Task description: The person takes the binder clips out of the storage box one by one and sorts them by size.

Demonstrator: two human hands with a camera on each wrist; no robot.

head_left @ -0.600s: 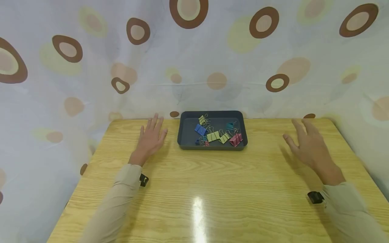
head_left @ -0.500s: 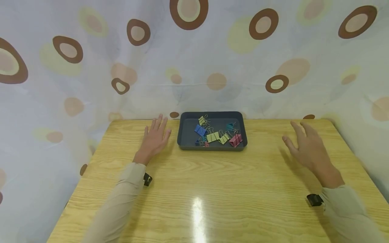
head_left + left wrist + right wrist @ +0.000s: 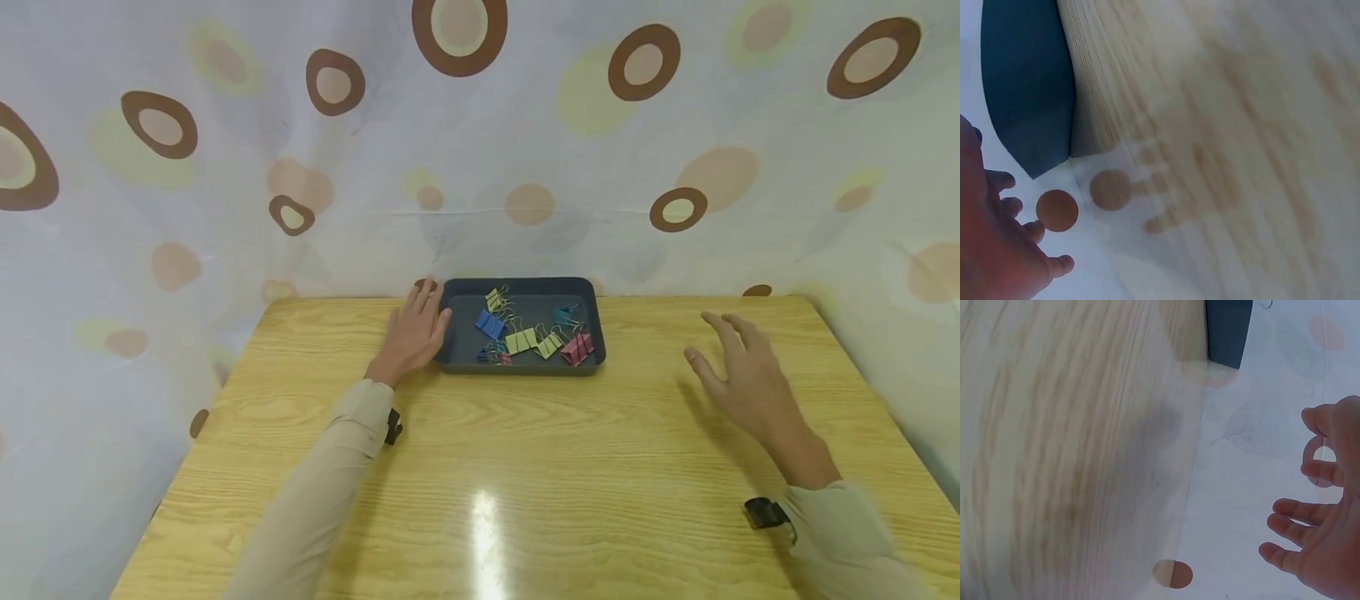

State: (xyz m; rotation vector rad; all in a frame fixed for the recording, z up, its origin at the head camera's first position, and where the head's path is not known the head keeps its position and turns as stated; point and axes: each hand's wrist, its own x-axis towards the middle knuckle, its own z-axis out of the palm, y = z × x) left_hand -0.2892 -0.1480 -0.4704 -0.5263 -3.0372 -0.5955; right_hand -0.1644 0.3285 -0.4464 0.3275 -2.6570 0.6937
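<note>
A dark grey tray [image 3: 525, 368] stands at the back of the table, holding several binder clips. Among them are a blue clip [image 3: 491, 324], yellow clips [image 3: 521, 340], a teal clip [image 3: 564, 316] and a pink clip [image 3: 577, 349]. My left hand [image 3: 411, 335] is at the tray's left side, fingers extended; whether it touches the rim I cannot tell. In the left wrist view the tray's wall [image 3: 1029, 81] shows beyond the fingers. My right hand [image 3: 750, 383] hovers over the table well to the right of the tray, fingers relaxed and holding nothing.
The wooden table [image 3: 570, 467] spreads in front of the tray, with a light reflection near its front. Behind it hangs a white curtain [image 3: 360, 167] with brown and yellow spots, close to the tray's back edge. Black straps sit on both wrists.
My left hand has moved right, from the bare table to the tray's left side. The right hand has shifted slightly left and toward me. The tray and clips stay put.
</note>
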